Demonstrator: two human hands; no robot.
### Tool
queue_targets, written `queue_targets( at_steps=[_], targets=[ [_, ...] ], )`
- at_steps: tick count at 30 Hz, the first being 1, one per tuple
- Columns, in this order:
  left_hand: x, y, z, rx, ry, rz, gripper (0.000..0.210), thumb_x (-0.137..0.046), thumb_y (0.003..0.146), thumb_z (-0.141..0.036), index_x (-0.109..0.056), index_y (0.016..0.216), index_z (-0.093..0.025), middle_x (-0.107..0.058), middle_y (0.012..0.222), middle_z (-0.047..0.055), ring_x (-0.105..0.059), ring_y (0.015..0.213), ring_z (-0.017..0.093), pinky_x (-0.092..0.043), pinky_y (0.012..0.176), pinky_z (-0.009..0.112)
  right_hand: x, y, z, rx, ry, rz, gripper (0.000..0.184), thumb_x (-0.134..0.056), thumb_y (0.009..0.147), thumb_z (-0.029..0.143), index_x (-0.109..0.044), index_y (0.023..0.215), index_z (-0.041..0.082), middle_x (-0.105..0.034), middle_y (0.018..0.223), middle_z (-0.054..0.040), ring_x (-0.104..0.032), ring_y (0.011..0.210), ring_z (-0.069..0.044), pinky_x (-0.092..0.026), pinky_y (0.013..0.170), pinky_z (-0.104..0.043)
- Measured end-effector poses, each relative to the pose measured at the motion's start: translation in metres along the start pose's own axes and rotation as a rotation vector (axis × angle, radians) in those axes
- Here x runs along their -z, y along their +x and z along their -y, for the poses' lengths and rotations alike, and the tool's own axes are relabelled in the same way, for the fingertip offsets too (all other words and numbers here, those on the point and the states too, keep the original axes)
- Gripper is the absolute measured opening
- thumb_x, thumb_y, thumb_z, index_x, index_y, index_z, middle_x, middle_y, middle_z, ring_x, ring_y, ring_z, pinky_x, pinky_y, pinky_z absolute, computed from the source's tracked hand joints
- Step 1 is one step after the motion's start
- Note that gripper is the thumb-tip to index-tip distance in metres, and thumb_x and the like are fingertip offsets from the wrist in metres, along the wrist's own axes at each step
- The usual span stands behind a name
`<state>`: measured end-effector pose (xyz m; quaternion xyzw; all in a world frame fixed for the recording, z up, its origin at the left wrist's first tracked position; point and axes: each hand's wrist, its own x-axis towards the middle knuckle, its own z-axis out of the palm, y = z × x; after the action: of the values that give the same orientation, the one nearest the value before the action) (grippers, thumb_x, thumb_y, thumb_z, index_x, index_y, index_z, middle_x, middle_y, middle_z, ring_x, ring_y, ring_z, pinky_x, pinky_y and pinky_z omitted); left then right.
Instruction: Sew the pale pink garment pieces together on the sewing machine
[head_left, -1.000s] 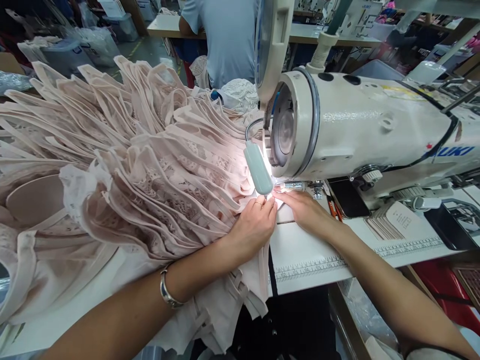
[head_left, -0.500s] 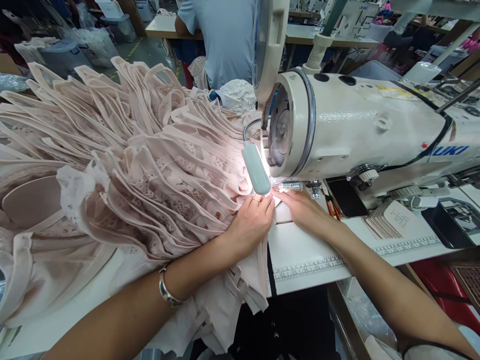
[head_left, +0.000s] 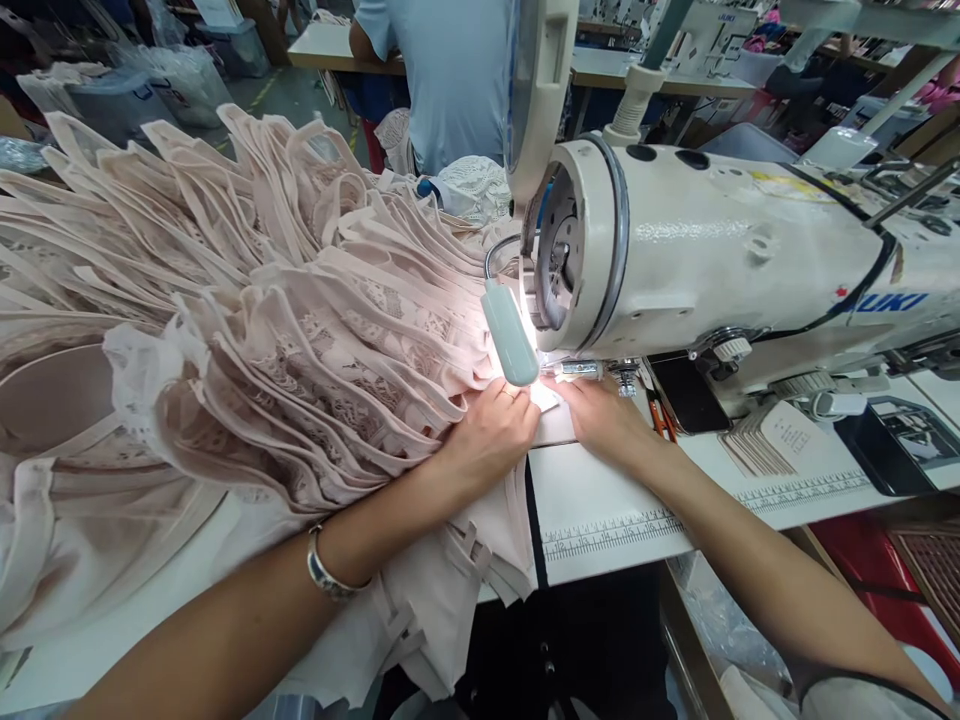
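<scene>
My left hand (head_left: 495, 430) has its fingers curled on the edge of a pale pink bra (head_left: 360, 310) in a big heap of lace-trimmed ones. My right hand (head_left: 604, 420) reaches in from the other side, its fingers close together by the needle area. A small lamp (head_left: 510, 335) and bright glare hide the needle and some fingertips. What the right fingers press or hold is not clear. A small white piece (head_left: 545, 398) shows between the hands. The sewing machine (head_left: 697, 240) stands above my right hand.
A dark phone (head_left: 688, 393) and orange-handled snips (head_left: 663, 412) lie under the machine arm. Right of them are a stack of pale printed labels (head_left: 772, 440) and a black tray (head_left: 885, 450). A ruler strip (head_left: 615, 535) runs along the table front. A person in blue (head_left: 450, 80) sits ahead.
My left hand has drawn slightly left, and the gap between my hands is wider. The part inside the machine's round opening, blurred before, now looks sharp. The view has shifted slightly.
</scene>
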<state>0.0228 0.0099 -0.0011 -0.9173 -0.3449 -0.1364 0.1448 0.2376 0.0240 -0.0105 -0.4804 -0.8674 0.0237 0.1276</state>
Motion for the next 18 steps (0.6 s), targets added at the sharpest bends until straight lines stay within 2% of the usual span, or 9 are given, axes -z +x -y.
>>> queue_targets(
  at_steps=[3,6,9,11,16,18],
  targets=[
    [-0.001,-0.004,0.018,-0.027,-0.048,0.006,0.032,-0.036,0.097,0.0,-0.061,0.082,-0.014,-0.067,0.082,0.007,-0.06,0.076,0.019,-0.046,0.074,0.032,-0.001,-0.004,0.002,0.082,0.034,-0.044,0.046,-0.038,0.086,0.002,-0.07,0.111,0.025,-0.072,0.105,-0.0064,-0.066,0.092,-0.023,-0.054,0.079,-0.038],
    [-0.003,-0.007,0.029,-0.038,-0.129,-0.026,0.025,-0.041,0.1,-0.006,-0.064,0.094,-0.014,-0.068,0.092,0.007,-0.06,0.083,0.018,-0.045,0.074,0.03,-0.002,-0.008,0.003,0.137,0.068,-0.062,0.051,-0.037,0.086,0.001,-0.07,0.117,0.024,-0.071,0.109,-0.0071,-0.064,0.096,-0.023,-0.055,0.086,-0.041],
    [-0.004,-0.008,0.029,-0.044,-0.129,-0.066,0.021,-0.046,0.101,-0.011,-0.066,0.098,-0.014,-0.067,0.094,0.007,-0.06,0.088,0.019,-0.043,0.072,0.029,-0.001,-0.009,0.004,0.156,0.078,-0.068,0.053,-0.035,0.087,0.001,-0.069,0.121,0.023,-0.071,0.107,-0.0081,-0.063,0.098,-0.023,-0.055,0.087,-0.042],
    [-0.004,-0.007,0.026,-0.07,-0.102,-0.07,0.023,-0.045,0.101,-0.01,-0.067,0.094,-0.013,-0.064,0.088,0.007,-0.058,0.084,0.019,-0.042,0.069,0.028,0.0,-0.009,0.004,0.163,0.093,-0.083,0.052,-0.035,0.089,0.003,-0.07,0.12,0.023,-0.071,0.106,-0.0077,-0.062,0.099,-0.023,-0.055,0.086,-0.041],
    [-0.003,-0.004,0.021,-0.046,-0.094,0.018,0.02,-0.046,0.101,-0.01,-0.066,0.103,-0.014,-0.062,0.087,0.006,-0.056,0.081,0.018,-0.041,0.068,0.028,0.001,-0.008,0.005,0.135,0.186,-0.174,0.047,-0.037,0.091,0.005,-0.072,0.115,0.025,-0.072,0.104,-0.006,-0.065,0.1,-0.023,-0.055,0.088,-0.04],
    [-0.003,-0.004,0.023,-0.052,-0.113,0.001,0.022,-0.046,0.101,-0.01,-0.067,0.108,-0.016,-0.064,0.092,0.007,-0.056,0.082,0.018,-0.041,0.069,0.029,0.003,-0.007,0.005,0.127,0.222,-0.212,0.044,-0.038,0.091,0.006,-0.072,0.111,0.025,-0.073,0.103,-0.0049,-0.066,0.098,-0.022,-0.055,0.087,-0.04]
  ],
)
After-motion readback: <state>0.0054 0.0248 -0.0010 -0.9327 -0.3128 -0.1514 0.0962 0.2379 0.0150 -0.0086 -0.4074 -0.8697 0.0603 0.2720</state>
